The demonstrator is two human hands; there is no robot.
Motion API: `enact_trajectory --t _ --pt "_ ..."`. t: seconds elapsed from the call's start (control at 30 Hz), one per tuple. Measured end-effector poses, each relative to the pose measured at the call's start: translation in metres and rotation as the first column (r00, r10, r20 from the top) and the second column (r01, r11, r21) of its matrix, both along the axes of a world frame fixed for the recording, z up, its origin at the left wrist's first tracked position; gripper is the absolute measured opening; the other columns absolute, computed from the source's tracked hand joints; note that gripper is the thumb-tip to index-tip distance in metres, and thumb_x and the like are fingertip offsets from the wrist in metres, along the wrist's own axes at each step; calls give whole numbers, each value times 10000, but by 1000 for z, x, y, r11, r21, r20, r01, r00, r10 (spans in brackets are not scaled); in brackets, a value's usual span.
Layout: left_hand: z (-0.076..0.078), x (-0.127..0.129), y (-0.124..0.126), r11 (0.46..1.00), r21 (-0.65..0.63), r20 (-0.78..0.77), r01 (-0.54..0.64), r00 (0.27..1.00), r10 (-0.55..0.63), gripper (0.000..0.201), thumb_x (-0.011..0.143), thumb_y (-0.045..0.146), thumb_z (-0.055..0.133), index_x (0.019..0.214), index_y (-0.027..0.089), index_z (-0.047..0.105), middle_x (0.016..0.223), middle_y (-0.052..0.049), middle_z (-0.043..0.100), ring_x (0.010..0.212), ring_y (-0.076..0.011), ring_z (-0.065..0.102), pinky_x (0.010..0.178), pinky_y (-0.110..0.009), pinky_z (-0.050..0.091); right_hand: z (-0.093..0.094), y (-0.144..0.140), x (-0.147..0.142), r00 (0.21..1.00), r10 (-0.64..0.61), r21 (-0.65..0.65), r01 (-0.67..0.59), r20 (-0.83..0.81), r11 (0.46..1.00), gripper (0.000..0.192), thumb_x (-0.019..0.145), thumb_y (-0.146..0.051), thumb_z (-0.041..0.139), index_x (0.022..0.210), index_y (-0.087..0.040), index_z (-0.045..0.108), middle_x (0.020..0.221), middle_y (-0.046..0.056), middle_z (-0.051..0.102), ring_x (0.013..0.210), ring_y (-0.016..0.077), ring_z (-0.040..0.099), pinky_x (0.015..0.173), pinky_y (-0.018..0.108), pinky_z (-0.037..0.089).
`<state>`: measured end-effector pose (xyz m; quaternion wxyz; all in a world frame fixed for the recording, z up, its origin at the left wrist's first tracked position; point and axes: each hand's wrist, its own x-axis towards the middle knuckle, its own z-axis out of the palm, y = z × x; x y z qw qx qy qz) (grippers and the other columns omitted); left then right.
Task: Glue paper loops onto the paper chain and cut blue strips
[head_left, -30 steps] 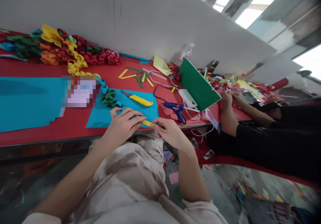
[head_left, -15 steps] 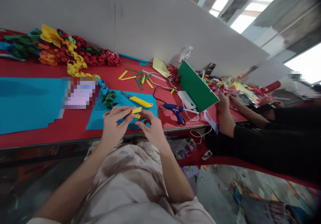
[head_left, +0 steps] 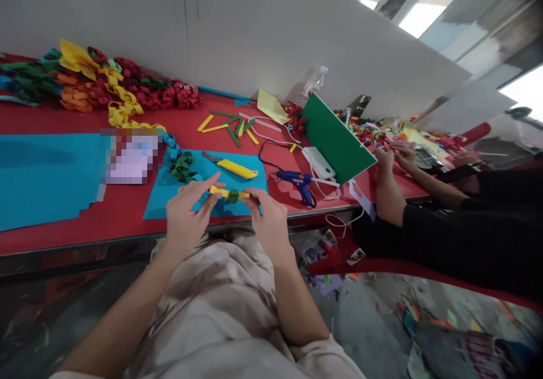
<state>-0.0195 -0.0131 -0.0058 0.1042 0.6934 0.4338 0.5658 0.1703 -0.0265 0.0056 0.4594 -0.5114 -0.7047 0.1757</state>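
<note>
One end of a yellow paper strip [head_left: 219,191] is pinched by the right hand [head_left: 272,216], above a flat blue sheet [head_left: 161,202]; green paper [head_left: 233,196] goes around the strip's middle. The left hand [head_left: 186,209] is half spread at the left end; I cannot tell its grip. Farther lies a ribbed yellow cutter [head_left: 238,169]; to the right, a blue glue gun [head_left: 298,182]. The label [head_left: 308,89] of the far clear bottle [head_left: 318,79] is too small for reading.

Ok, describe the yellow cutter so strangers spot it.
On the red table, find the blue sheet just left of the glue gun. The cutter lies on it, grey blade pointing left; its thick yellow handle sets it apart from the thin loose paper strips beyond.
</note>
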Motion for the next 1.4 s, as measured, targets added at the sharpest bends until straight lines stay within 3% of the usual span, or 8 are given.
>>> enact_trajectory --t 0.27,0.4,0.53,0.77,0.97,1.17,1.27,1.4 --pt "-11 9 3 992 -1 36 124 992 -124 395 1057 177 477 1383 266 683 1090 -73 656 824 -108 653 673 -214 560 0 1 -19 894 75 -31 -99 -441 995 212 957 -377 694 1128 -262 742 1133 80 758 855 186 732 707 315 626" --pt "-11 18 0 975 -148 219 167 967 -133 388 1035 274 574 1420 247 619 1082 -75 710 822 -125 678 657 -214 575 -7 3 -28 826 -2 -48 -30 -564 998 261 891 -360 767 1104 -250 665 994 54 773 884 195 735 770 332 633" --pt "-8 24 -3 934 -288 432 212 899 -71 332 953 424 709 1183 184 700 978 -72 762 760 -142 706 631 -219 593 -10 5 -32 853 -70 -40 58 -517 998 171 902 -394 742 882 -237 678 946 64 771 943 219 741 845 367 635" --pt "-7 25 -4 936 -278 447 215 891 -72 306 938 422 733 1141 196 776 1003 -68 778 841 -154 721 690 -228 608 -12 1 -28 954 -83 126 124 -289 984 121 977 -317 667 1014 -249 760 1014 77 810 883 203 765 810 353 649" --pt "-4 28 -8 984 -168 197 53 980 -19 257 991 313 657 1197 229 785 1116 -71 786 921 -165 734 768 -255 610 -32 5 -25 982 -165 283 185 -95 941 202 1001 -247 582 1090 -281 760 1031 95 812 959 220 781 903 377 661" --pt "-8 28 -10 985 -11 -82 -171 982 169 263 997 201 594 1135 253 812 941 -30 806 783 -142 736 706 -248 584 -36 3 -26 991 -134 396 118 14 911 267 1013 -177 570 1152 -294 765 1103 72 813 1041 196 776 949 346 652" --pt "-8 27 -9 985 15 -106 -174 979 174 297 1002 171 565 1153 257 807 1009 -41 804 854 -148 750 748 -252 590 -26 2 -26 996 -53 349 75 -73 934 270 1026 -182 563 1146 -293 778 1125 63 806 1057 188 767 964 333 639" --pt "-3 23 -6 1000 -13 -39 -17 999 17 314 1031 187 545 1241 239 773 1168 -81 768 983 -162 739 837 -267 600 -12 2 -23 978 -5 154 38 -209 987 293 1048 -241 520 1074 -299 805 1100 66 764 962 179 742 820 314 638"
